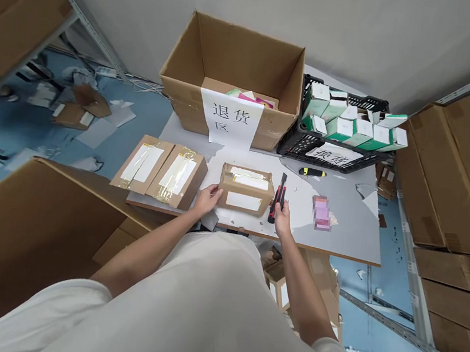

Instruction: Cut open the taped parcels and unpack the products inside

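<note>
In front of me on the table lies a small taped cardboard box with white labels on its top and side. My left hand grips its left end, thumb against the near side. My right hand is closed around a black and red box cutter, held upright just right of the box. Two more taped boxes, one brown box and another beside it, sit to the left of my left hand. A yellow and black cutter lies farther back on the right.
A large open carton with a paper sign stands at the back, beside a black crate of green and white boxes. A pink pixelated item lies on the table's right. Another big open carton is at lower left; shelves flank both sides.
</note>
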`<state>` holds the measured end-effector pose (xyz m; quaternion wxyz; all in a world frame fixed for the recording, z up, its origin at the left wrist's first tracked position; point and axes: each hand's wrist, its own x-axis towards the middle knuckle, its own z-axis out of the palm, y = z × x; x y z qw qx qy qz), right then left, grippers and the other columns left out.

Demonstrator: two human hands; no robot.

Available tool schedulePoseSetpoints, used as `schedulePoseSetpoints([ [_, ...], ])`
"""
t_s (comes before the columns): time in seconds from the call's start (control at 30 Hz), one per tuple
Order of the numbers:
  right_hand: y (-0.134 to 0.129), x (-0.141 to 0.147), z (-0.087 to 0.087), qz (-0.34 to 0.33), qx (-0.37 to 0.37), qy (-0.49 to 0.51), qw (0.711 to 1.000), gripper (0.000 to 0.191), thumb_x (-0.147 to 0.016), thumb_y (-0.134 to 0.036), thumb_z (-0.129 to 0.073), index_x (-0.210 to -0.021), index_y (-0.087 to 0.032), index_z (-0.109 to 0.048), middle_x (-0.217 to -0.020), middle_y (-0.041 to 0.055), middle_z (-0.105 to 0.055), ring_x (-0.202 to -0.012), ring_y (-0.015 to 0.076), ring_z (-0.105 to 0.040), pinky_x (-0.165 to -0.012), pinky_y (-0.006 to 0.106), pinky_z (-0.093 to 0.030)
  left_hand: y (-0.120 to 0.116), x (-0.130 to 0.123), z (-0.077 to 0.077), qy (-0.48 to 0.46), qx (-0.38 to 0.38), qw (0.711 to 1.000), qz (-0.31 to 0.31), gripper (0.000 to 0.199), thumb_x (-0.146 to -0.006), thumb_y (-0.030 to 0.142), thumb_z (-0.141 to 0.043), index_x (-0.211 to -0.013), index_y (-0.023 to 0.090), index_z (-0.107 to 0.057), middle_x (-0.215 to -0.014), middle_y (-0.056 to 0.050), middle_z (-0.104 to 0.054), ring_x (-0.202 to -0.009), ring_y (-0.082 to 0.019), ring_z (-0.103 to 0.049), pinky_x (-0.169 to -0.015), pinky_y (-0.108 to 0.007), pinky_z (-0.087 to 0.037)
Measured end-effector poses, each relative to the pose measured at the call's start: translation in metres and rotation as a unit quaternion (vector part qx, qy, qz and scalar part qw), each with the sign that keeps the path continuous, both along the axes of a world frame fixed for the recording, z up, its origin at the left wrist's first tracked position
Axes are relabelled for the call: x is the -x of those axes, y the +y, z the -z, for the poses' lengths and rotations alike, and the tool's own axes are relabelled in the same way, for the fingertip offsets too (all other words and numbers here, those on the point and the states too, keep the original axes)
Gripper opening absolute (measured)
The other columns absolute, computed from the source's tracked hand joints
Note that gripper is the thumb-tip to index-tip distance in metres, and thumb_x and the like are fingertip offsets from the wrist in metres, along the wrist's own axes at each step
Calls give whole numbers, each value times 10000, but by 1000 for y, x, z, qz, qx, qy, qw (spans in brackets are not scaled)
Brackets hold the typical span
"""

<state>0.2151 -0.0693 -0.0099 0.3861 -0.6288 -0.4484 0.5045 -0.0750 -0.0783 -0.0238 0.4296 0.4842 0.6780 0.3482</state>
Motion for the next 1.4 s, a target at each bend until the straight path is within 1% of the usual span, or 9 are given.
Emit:
schedulePoseSetpoints([
  [0.17, 3, -5, -3, -18, 6, 13, 1000, 520, -817, -590, -469, -1181, -220, -446, -1145, 94, -631, -1018, 202, -603, -892, 372, -479, 1, 2, -11, 42, 14, 999, 18, 473, -784, 421, -609, -1178, 161, -632, -1075, -86, -710, -960, -228, -664, -905, -383, -528],
  [0.47, -41, -11, 24, 1, 65, 34, 997, 574, -805, -614, -469, -1213, -211, -453, -1216, 101, -604, -1044, 204, -587, -848, 347, -491, -46, 7, 27, -21, 74, 994, 73, 865, -551, 413, -807, -1314, 137, -507, -1267, -149, -616, -1184, -291, -575, -999, -442, -471],
  [0.53, -49, -11, 25, 5, 75, 14, 997, 547, -800, -599, -494, -1188, -213, -482, -1162, 87, -623, -1051, 214, -573, -871, 363, -485, -52, 5, 28, -33, 84, 993, 70, 779, -568, 401, -794, -1265, 154, -549, -1218, -127, -649, -1152, -290, -598, -1002, -446, -472],
  [0.7, -38, -12, 5, 12, 59, 66, 996, 498, -798, -593, -514, -1141, -239, -451, -1014, 50, -626, -864, 176, -619, -763, 336, -526, -44, -3, 6, -13, 53, 999, 4, 496, -772, 472, -603, -1129, 130, -637, -1020, -111, -697, -947, -240, -665, -903, -395, -530],
  [0.87, -6, -12, -17, -48, 12, 71, 996, 443, -825, -573, -515, -1112, -241, -458, -986, 40, -606, -784, 141, -609, -693, 296, -527, -21, -3, -16, 85, -11, 996, 12, 594, -696, 495, -679, -1187, 165, -628, -964, -70, -607, -905, -217, -616, -794, -352, -548],
  [1.07, 13, -7, -10, -56, -9, 17, 998, 445, -859, -524, -480, -1175, -211, -459, -1083, 78, -618, -862, 153, -619, -794, 322, -528, -10, -16, -23, 187, -49, 981, -12, 696, -772, 451, -657, -1361, 139, -456, -1209, -153, -539, -1121, -270, -557, -959, -416, -483],
  [1.17, 12, -6, -16, -54, -30, -71, 996, 464, -901, -487, -412, -1260, -193, -430, -1145, 112, -619, -941, 188, -623, -848, 366, -516, -16, -26, -21, 248, -169, 948, 108, 451, -887, 389, -531, -1284, 175, -531, -1305, -154, -533, -1263, -275, -474, -1068, -469, -395],
  [1.27, 13, -2, -37, -76, -103, -228, 965, 483, -943, -434, -333, -1337, -164, -407, -1204, 144, -603, -1072, 241, -585, -924, 419, -472, -20, -31, -11, 241, -253, 900, 261, 313, -946, 298, -433, -1193, 200, -597, -1238, -112, -619, -1254, -239, -507, -1057, -479, -417],
  [1.4, 28, 19, -77, -350, -164, -369, 845, 487, -969, -346, -303, -1429, -201, -373, -1297, 128, -564, -1146, 253, -555, -912, 374, -469, -20, -29, 4, 239, -306, 883, 264, 356, -971, 181, -332, -1230, 192, -576, -1234, -118, -636, -1252, -211, -522, -1043, -485, -438],
])
